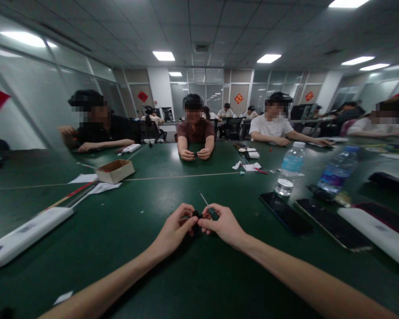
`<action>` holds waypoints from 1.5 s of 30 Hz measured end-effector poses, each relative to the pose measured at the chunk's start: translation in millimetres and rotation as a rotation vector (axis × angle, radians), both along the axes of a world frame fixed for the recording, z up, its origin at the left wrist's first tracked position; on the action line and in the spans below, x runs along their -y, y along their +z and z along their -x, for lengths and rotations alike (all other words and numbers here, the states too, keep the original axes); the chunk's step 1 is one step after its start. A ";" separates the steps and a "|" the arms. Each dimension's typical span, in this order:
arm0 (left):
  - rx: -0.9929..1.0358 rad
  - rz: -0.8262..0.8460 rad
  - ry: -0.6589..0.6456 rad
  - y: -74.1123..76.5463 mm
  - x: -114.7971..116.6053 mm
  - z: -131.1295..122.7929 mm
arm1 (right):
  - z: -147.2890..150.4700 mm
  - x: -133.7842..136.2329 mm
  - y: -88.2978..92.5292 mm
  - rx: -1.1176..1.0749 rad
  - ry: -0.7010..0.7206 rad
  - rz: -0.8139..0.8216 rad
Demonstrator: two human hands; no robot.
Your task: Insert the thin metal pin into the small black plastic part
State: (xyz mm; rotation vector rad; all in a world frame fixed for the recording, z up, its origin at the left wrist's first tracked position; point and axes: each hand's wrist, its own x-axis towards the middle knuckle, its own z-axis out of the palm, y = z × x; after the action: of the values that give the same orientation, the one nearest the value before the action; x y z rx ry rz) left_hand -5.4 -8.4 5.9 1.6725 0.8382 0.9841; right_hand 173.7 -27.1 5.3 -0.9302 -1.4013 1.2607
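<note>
My left hand [180, 224] is closed around a small black part [196, 215], whose exact kind is too small to tell. My right hand [222, 223] holds a screwdriver [213, 213] with a dark handle against the palm; its thin metal shaft points up and away to the left. The thumb and fingertip of this hand also meet at the black part's right side. Both hands are close together, just above the green table [159, 270]. Fingers hide much of the part.
To the right lie two phones [287, 213], a white power strip [375, 232] and two water bottles [291, 168]. At left are another white power strip [29, 235] and an open cardboard box [115, 171]. Across the table, several people sit, one [195, 130] handling a small dark thing.
</note>
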 end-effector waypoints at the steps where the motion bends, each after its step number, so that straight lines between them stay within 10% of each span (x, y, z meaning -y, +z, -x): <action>1: 0.002 -0.003 0.004 0.4 0.1 0.1 | -0.1 0.2 -0.1 0.000 0.000 -0.002; 45: 0.098 0.084 -0.036 0.3 0.1 5.6 | 5.5 7.4 9.4 0.070 -0.130 -0.020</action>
State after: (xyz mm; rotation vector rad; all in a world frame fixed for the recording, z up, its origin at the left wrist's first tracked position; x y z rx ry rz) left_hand -11.1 -8.5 6.2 1.5504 0.7718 0.9841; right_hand 168.2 -34.5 14.7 -1.0437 -1.3820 1.1248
